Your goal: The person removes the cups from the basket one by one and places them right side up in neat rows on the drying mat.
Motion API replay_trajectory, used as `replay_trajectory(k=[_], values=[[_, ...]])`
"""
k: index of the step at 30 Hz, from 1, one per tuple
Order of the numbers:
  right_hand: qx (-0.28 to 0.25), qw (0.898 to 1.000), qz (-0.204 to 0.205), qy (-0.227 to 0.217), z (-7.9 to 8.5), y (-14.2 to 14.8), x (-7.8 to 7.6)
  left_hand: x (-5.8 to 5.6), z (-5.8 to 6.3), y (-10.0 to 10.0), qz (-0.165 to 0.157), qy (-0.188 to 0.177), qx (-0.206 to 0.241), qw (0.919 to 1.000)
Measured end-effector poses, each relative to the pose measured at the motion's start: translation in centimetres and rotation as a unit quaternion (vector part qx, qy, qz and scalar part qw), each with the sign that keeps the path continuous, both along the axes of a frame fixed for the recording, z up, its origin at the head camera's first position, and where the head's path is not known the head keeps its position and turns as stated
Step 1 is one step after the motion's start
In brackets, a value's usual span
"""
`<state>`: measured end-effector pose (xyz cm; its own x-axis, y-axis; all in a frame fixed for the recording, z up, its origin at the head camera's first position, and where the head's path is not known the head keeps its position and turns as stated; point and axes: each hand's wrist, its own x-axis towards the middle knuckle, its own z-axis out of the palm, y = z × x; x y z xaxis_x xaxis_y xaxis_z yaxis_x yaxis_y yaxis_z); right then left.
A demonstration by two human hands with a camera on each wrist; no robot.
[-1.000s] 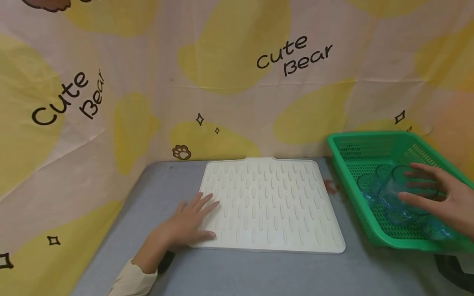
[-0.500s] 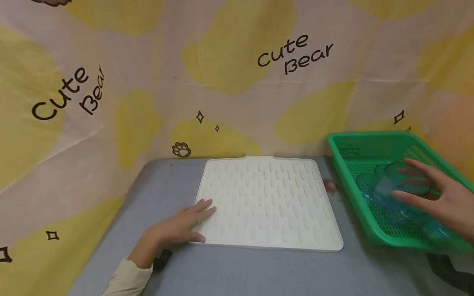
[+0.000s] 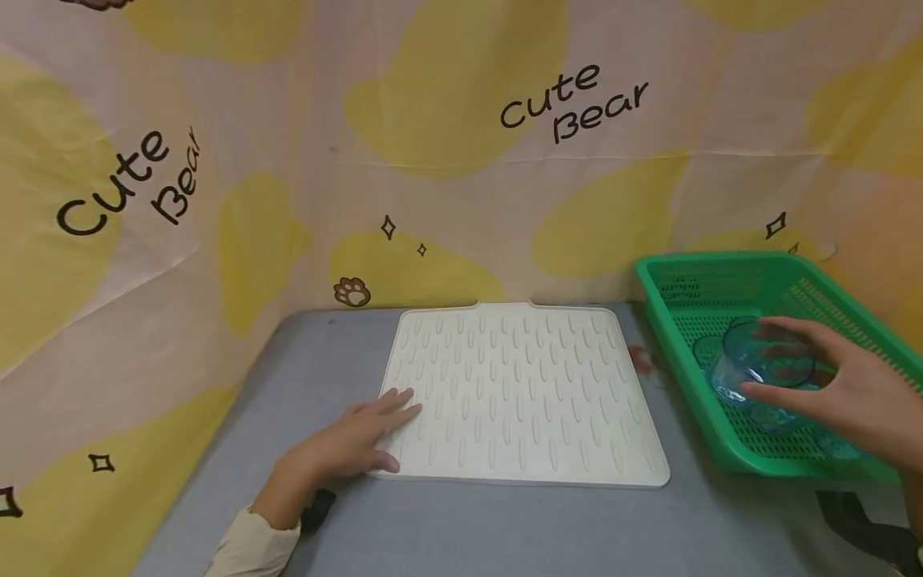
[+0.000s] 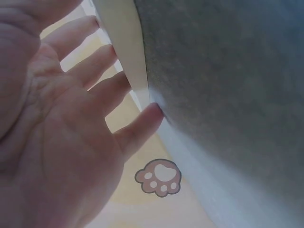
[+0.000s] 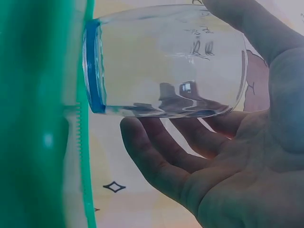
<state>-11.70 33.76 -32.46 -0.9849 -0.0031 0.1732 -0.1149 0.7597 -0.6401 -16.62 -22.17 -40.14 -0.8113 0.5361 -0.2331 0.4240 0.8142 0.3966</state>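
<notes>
A clear drinking glass [image 3: 753,357] is in my right hand [image 3: 858,393], held over the green basket at the right of the head view. In the right wrist view the glass [image 5: 166,66] shows a thick blue-tinted base, with the thumb on one side and curved fingers [image 5: 156,156] on the other. My left hand [image 3: 353,437] lies with fingers spread on the left edge of a white ridged mat [image 3: 519,393]. The left wrist view catches this hand [image 4: 71,118] with its fingertips along the mat's edge [image 4: 128,47].
Several more glasses [image 3: 775,418] lie in the green plastic basket [image 3: 746,461], partly hidden by the right hand. The grey table [image 3: 469,529] backs onto a yellow-patterned cloth [image 3: 447,96], which also hangs along the left side.
The right hand, with the glass, has shifted left over the basket, and the glass stands out more clearly. The left hand slid slightly toward the lower left, then stayed still.
</notes>
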Motion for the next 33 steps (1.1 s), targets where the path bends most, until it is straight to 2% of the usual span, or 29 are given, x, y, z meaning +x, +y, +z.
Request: replay_trajectory(k=[10, 20, 33], values=[[0.003, 1.000, -0.005, 0.022, -0.1, 0.0, 0.0, -0.1, 0.3, 0.5, 0.020, -0.011, -0.009, 0.9997], [-0.017, 0.999, 0.026, 0.024, 0.0, -0.8, 0.1, 0.0, 0.2, 0.3, 0.008, -0.002, -0.013, 0.9999], [-0.016, 1.000, 0.022, 0.013, 0.0, -1.4, -0.1, -0.1, -0.3, 0.2, 0.008, 0.003, -0.020, 0.9998]])
